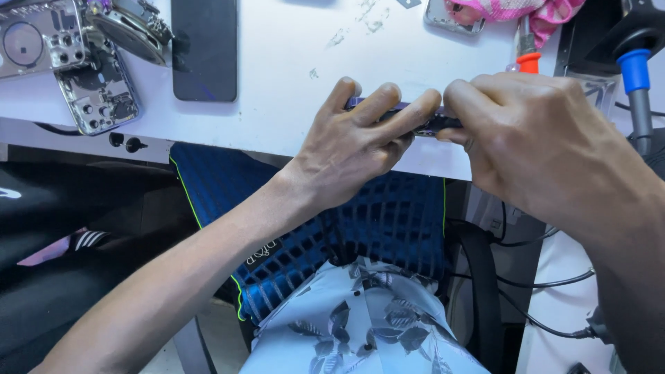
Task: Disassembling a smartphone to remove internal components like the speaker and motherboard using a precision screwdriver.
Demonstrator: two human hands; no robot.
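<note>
Purple phone [405, 114] at near table [277, 104] edge, pinched edge-on between my hands. Left hand [357, 142] fingers clamp its left end; right hand [533, 135] closed on right end. Looks like prying or separating step, seam hidden. Next needs steady counter-pressure. Bare phone frames [97, 90], dark screen panel [204, 48] lie far left.

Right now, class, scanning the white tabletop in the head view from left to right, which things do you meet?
Silver phone frames → black phone → left hand → purple phone held edge-on by both hands → right hand → blue-handled tool.
</note>
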